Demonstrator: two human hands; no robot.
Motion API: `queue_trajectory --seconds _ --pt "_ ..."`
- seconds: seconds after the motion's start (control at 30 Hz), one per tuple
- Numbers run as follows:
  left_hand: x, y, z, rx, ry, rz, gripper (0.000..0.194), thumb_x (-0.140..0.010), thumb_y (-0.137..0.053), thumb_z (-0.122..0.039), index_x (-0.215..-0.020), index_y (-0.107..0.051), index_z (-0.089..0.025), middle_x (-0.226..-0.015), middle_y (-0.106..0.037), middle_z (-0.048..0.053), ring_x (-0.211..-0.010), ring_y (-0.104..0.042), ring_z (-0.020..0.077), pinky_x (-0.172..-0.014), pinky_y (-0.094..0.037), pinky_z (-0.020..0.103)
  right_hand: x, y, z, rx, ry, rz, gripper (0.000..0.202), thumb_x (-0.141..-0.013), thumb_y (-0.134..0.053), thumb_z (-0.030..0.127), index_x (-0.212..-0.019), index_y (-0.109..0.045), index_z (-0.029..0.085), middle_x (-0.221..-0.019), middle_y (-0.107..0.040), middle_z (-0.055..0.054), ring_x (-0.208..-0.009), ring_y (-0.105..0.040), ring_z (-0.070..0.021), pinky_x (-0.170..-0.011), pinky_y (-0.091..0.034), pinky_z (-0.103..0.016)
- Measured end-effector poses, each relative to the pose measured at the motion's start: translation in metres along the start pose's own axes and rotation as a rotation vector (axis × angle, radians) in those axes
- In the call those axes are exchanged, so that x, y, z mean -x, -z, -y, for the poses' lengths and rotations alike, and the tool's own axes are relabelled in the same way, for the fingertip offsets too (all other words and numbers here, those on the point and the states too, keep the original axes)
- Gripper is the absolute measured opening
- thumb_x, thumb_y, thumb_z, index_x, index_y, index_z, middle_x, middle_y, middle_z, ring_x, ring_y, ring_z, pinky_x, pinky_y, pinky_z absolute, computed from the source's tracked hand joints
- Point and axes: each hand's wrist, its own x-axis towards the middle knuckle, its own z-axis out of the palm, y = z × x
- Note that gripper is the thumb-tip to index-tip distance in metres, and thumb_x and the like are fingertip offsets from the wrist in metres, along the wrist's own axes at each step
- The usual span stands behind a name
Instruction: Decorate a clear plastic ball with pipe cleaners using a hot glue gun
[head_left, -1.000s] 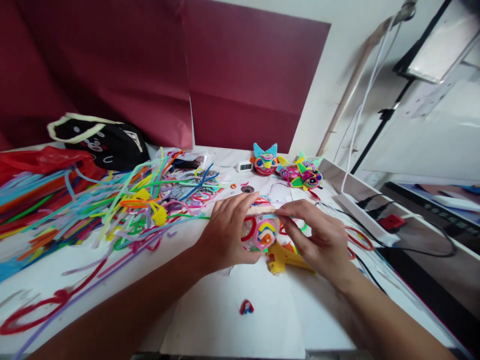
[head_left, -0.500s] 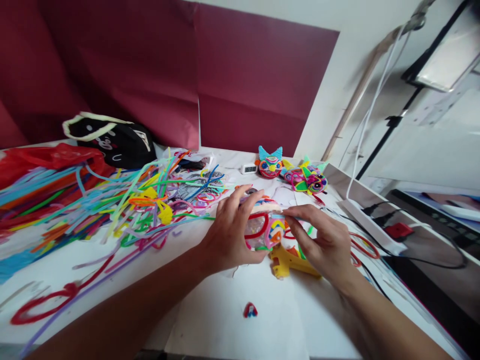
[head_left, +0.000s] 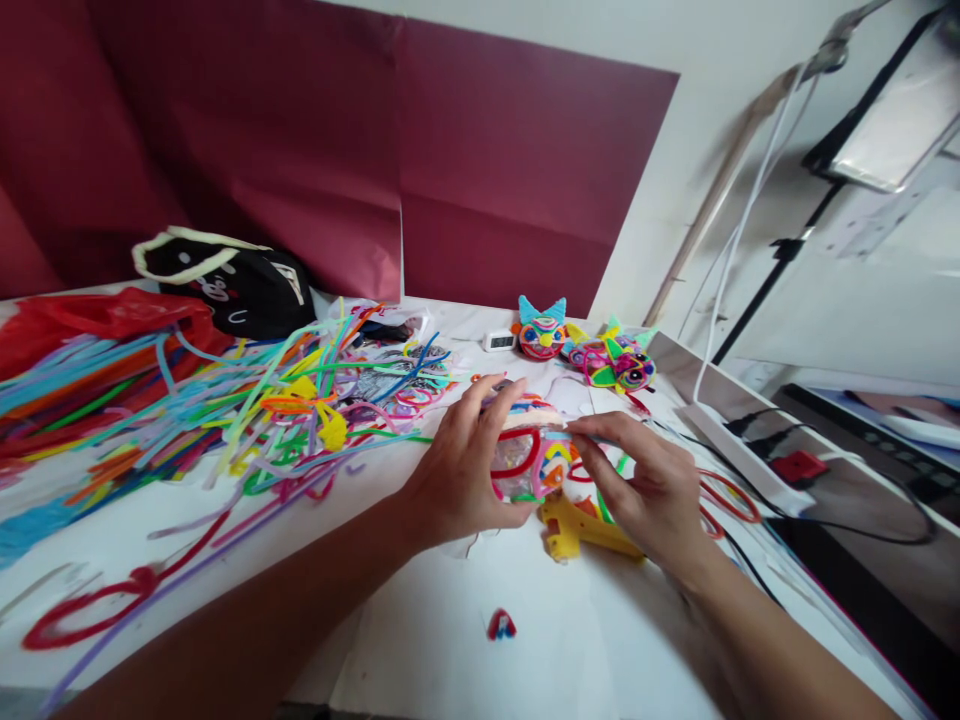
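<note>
While the left hand [head_left: 465, 465] curves around the colorful craft piece [head_left: 517, 465] from its 9 o'clock side, gripping it with thumb below and fingers above, the right hand [head_left: 571, 428] works at about 3 o'clock. Its thumb and forefinger are pinched together on the end of a pale strip [head_left: 532, 418] that runs along the top of the piece. The piece sits between the 2 hands, near the middle of the white table [head_left: 555, 670]; red, pink, yellow and blue show on its near side, part of it hidden by the fingers.

Taking the piece as the clock's center, a yellow tool [head_left: 589, 528] lies at 5 o'clock, partly behind the right hand, and a small red-and-blue shape [head_left: 502, 625] at 6. At 12 stand a small white digital clock [head_left: 499, 341] and, just beside it, a round figure [head_left: 542, 330] with 2 blue ears — a second, multicolored figure [head_left: 615, 365] is next to that, toward 1. A tangle of pipe cleaners [head_left: 292, 400] spreads from 9 to 10, with a black bag [head_left: 247, 295] beyond it at 10. A red loop [head_left: 90, 610] lies at 8, and a white power strip [head_left: 750, 465] at 3.
</note>
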Motion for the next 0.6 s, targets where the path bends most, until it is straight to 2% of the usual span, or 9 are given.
queue_trajectory --seconds 0.27,0.6 --pt "-0.0002 0.0 0.0002 -0.059 0.017 0.018 0.113 -0.06 -0.079 -0.03 -0.152 -0.014 -0.02 -0.146 -0.042 0.017 -0.137 -0.041 0.0369 -0.114 -0.037 0.051 0.0004 0.0011 -0.0031 0.004 -0.032 -0.045 0.024 -0.087 -0.061 0.004 -0.103 -0.067 0.021 -0.091 -0.072 -0.003 -0.085 -0.068 -0.014 -0.078 -0.052 -0.025" --pt "0.0008 -0.0023 0.0035 0.022 0.014 0.074 0.113 -0.06 -0.077 -0.025 -0.154 -0.015 -0.02 -0.149 -0.039 0.018 -0.139 -0.038 0.0358 -0.115 -0.036 0.05 -0.0011 -0.0021 0.001 -0.065 -0.064 0.014 0.025 -0.09 -0.055 0.008 -0.103 -0.067 0.024 -0.09 -0.072 -0.004 -0.082 -0.069 -0.0172 -0.072 -0.054 -0.03"
